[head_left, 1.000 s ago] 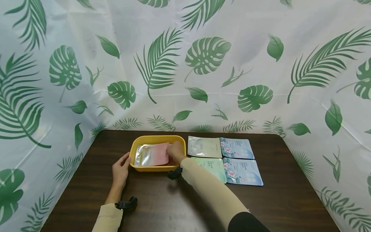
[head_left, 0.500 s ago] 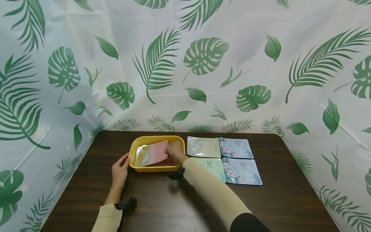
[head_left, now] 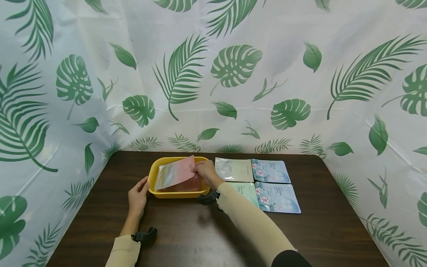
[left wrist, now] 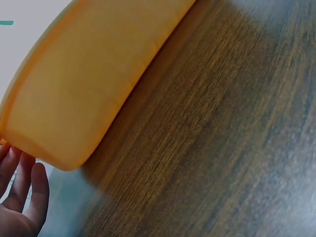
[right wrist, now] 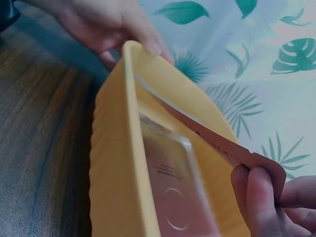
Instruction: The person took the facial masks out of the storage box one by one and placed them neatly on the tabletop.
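My right hand (head_left: 206, 171) pinches the corner of a pink sheet mask packet (head_left: 176, 172) between thumb and fingers. The packet slants, its gripped end raised above the rim of a yellow plastic basket (head_left: 180, 195). In the right wrist view the packet (right wrist: 207, 136) is seen nearly edge-on, and another pinkish packet (right wrist: 170, 182) lies flat inside the basket. My left hand (head_left: 137, 196) holds the basket's left end. Its fingers (left wrist: 37, 185) show against the end wall in the left wrist view. Part of that grip is hidden.
Right of the basket, a silvery-cream packet (head_left: 233, 170), a green packet (head_left: 247, 193) partly under the right forearm, and two blue floral packets (head_left: 271, 171) lie in two rows. They rest on a dark wooden table (head_left: 186, 230). A leaf-print curtain (head_left: 247, 92) hangs behind.
The right hand has moved slightly right and lifted the pink packet's near-hand end up above the rim, uncovering more of the reddish packet beneath. The left hand stays at the basket's end.
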### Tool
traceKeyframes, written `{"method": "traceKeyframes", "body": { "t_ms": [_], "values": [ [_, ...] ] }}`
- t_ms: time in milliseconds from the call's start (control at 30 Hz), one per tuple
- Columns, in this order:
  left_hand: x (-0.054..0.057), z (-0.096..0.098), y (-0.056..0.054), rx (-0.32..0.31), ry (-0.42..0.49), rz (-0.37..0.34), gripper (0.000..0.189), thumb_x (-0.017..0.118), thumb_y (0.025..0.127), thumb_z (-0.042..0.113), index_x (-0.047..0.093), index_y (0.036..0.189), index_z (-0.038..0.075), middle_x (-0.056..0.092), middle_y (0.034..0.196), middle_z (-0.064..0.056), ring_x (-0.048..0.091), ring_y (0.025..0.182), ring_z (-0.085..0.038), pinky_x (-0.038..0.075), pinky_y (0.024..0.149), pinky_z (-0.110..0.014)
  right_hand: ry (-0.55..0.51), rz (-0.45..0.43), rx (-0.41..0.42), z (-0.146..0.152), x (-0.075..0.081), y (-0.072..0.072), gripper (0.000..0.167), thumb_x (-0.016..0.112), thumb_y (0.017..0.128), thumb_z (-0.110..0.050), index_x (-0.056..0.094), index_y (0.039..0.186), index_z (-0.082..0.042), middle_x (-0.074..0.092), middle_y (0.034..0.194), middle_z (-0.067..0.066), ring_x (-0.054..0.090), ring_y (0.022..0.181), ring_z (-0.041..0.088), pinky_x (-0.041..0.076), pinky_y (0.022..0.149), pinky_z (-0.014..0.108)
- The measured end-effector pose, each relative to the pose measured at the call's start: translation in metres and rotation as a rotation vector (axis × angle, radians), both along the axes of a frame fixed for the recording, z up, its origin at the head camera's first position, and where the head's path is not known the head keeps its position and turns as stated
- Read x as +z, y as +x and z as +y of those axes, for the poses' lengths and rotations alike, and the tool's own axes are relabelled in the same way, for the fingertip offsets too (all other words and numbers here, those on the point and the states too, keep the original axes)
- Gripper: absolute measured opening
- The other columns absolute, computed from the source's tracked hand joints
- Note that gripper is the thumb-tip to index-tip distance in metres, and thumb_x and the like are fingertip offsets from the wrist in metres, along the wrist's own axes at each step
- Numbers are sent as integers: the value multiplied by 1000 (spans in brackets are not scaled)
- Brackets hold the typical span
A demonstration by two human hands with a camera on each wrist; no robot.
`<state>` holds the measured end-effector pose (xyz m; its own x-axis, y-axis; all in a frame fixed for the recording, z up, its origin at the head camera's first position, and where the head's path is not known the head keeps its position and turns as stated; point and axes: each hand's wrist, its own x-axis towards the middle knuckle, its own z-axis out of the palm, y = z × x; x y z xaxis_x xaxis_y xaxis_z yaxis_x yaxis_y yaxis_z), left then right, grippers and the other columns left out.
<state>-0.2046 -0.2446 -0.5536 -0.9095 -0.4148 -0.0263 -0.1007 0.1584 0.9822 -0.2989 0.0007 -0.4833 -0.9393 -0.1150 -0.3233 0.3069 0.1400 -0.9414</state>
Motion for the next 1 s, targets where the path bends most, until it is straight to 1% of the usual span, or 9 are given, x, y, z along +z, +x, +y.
{"method": "traceKeyframes", "body": {
  "t_ms": [67, 167, 233, 300, 433, 533, 733, 833, 1000],
  "values": [
    [0, 0, 0, 3, 2, -2, 45, 52, 101, 29, 53, 139, 5, 50, 146, -15, 48, 107, 3, 45, 75, -1, -22, -7, 2, 4, 0, 0, 22, 65, 85, 1, 71, 106, 6, 66, 77, 6, 59, 58, 10, 60, 72, 34],
    [1, 0, 0, 5, 5, -3, 44, 52, 101, 28, 53, 139, 5, 50, 145, -15, 50, 116, -10, 44, 75, 0, -46, -21, 2, 10, 1, -2, 24, 65, 87, 0, 69, 109, 7, 66, 73, 5, 59, 55, 10, 60, 71, 34],
    [3, 1, 1, 5, 7, -6, 43, 51, 102, 26, 53, 139, 4, 50, 146, -16, 49, 123, -18, 43, 74, 1, -50, -22, 7, 14, 1, -2, 25, 64, 87, -1, 67, 111, 7, 65, 74, 5, 60, 55, 10, 60, 68, 31],
    [5, 1, 2, 5, 10, -11, 43, 51, 102, 25, 52, 139, 3, 49, 146, -17, 48, 127, -23, 42, 74, 2, -62, -27, 8, 17, 2, -1, 27, 65, 88, -1, 66, 113, 7, 65, 76, 5, 60, 56, 10, 59, 63, 28],
    [6, 1, 2, -2, 17, -17, 44, 51, 102, 25, 51, 140, 3, 48, 147, -17, 46, 130, -25, 42, 73, 2, -99, -33, -4, 24, 4, 1, 28, 65, 88, -1, 65, 115, 6, 65, 77, 6, 62, 57, 11, 58, 59, 24],
    [7, 0, 1, -3, 14, -19, 44, 51, 102, 27, 52, 140, 4, 48, 147, -16, 46, 130, -24, 42, 74, 2, -135, -27, -15, 28, 5, 3, 27, 64, 89, 0, 64, 115, 8, 64, 75, 6, 63, 57, 11, 58, 58, 25],
    [5, -1, -1, 0, 16, -20, 44, 51, 102, 27, 52, 140, 5, 49, 147, -15, 49, 122, -20, 45, 74, -1, -187, -3, -32, 38, 9, 9, 28, 63, 88, 5, 63, 115, 9, 65, 74, 5, 63, 55, 9, 58, 56, 24],
    [4, -1, -1, 5, 21, -21, 43, 51, 102, 26, 52, 140, 5, 49, 147, -14, 49, 123, -20, 45, 74, 0, -196, -5, -45, 44, 10, 12, 28, 63, 87, 4, 64, 115, 7, 65, 73, 4, 63, 55, 9, 57, 54, 23],
    [2, 0, -2, 9, 24, -26, 43, 52, 102, 24, 52, 140, 5, 49, 147, -14, 47, 131, -24, 41, 73, 4, -172, 24, -58, 55, 12, 17, 27, 64, 86, 3, 66, 113, 6, 65, 71, 4, 62, 54, 10, 56, 53, 22]
  ]
}}
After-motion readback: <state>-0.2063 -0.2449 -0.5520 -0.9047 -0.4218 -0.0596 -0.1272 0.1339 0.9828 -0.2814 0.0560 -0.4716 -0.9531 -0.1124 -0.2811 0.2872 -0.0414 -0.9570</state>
